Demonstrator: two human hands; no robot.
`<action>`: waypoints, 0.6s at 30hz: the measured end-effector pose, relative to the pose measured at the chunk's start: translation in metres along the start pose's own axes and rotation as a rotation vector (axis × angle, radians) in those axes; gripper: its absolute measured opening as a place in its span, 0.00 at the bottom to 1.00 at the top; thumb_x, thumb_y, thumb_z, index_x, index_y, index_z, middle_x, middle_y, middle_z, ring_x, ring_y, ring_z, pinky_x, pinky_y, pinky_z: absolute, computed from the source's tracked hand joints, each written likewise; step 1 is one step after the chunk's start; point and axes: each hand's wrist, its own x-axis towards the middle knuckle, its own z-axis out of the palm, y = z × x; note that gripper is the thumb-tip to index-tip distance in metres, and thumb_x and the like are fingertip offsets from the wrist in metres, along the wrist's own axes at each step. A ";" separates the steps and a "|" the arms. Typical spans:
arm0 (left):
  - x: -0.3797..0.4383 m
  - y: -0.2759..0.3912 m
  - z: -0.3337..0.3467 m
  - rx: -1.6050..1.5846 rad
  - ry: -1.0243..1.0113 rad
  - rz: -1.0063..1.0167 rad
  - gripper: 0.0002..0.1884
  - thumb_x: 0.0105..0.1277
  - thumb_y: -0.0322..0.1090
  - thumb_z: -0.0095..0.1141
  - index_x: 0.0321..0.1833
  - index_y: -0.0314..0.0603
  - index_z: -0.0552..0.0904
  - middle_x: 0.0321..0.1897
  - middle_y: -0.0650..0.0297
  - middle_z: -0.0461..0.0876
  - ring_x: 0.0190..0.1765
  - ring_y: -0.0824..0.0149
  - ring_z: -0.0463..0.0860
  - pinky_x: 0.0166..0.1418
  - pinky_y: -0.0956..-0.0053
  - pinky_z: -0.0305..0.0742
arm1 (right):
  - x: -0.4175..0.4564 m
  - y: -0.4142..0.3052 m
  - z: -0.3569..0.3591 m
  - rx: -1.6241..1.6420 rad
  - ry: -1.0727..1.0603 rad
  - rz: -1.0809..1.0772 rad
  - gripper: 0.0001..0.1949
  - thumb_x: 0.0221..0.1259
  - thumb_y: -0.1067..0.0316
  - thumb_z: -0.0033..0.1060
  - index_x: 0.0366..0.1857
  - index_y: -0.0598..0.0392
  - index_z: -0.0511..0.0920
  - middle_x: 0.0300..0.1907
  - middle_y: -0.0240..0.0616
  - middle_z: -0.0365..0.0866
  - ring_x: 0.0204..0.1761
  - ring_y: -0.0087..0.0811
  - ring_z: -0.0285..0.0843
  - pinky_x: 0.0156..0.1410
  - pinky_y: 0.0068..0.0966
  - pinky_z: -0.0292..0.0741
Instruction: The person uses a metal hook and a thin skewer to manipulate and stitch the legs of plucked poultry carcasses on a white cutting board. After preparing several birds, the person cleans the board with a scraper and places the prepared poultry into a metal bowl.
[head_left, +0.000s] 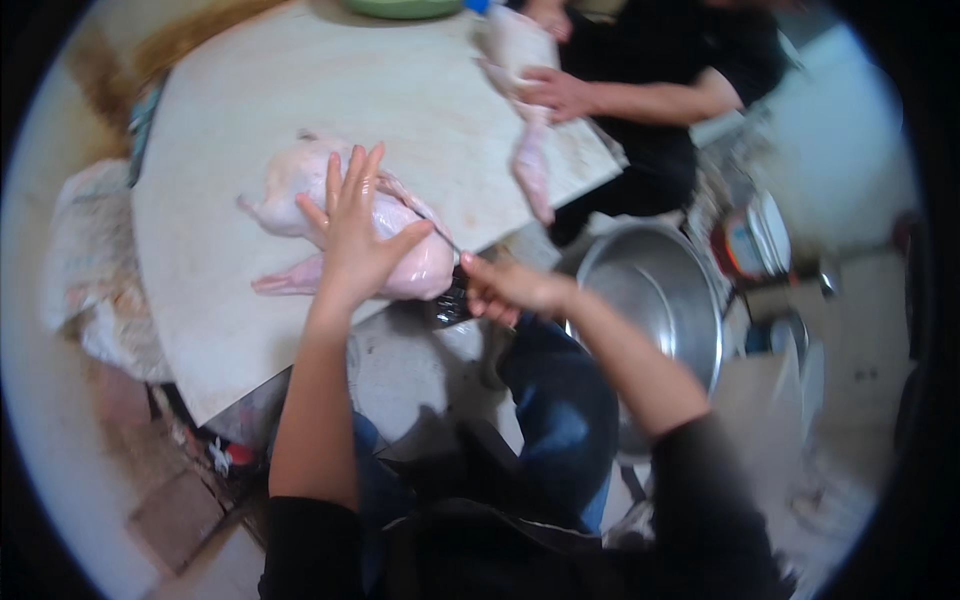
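A plucked raw bird carcass (420, 259), probably a duck, lies on the white tabletop (225, 330) near its front edge. Spread over the carcass, my left hand (352, 217) presses on it with fingers apart. My right hand (510, 289) is closed around the handle of a slim tool, which looks like a knife. Its thin dark blade (448, 240) runs up and left along the carcass's right side; where the tip ends is hard to tell.
Across the table, a co-worker's hands (559, 94) hold another plucked bird (525, 52). A large metal basin (645, 292) stands right of my knee. A green basin (405, 7) sits at the far edge. White sacks (97, 247) lie left of the table; a plastic tub (754, 236) stands at right.
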 end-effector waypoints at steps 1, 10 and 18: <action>0.000 0.000 0.002 -0.181 -0.130 0.021 0.33 0.61 0.42 0.66 0.69 0.43 0.73 0.70 0.54 0.70 0.78 0.54 0.57 0.79 0.45 0.27 | -0.015 0.002 -0.035 -0.152 0.003 0.080 0.36 0.69 0.28 0.38 0.37 0.57 0.80 0.30 0.36 0.80 0.24 0.25 0.75 0.28 0.23 0.76; 0.003 0.029 0.002 -0.887 -0.188 -0.210 0.17 0.74 0.43 0.54 0.56 0.37 0.82 0.51 0.59 0.85 0.55 0.66 0.83 0.57 0.72 0.77 | -0.269 0.040 -0.201 -0.989 0.353 0.579 0.13 0.61 0.57 0.63 0.32 0.57 0.86 0.27 0.39 0.85 0.23 0.31 0.80 0.29 0.30 0.76; 0.003 0.016 0.013 -0.773 -0.144 -0.349 0.18 0.78 0.41 0.48 0.57 0.32 0.78 0.52 0.54 0.83 0.54 0.64 0.83 0.61 0.70 0.77 | -0.209 0.310 -0.144 -1.037 0.467 0.677 0.12 0.62 0.69 0.50 0.36 0.59 0.85 0.42 0.53 0.85 0.46 0.50 0.85 0.48 0.44 0.79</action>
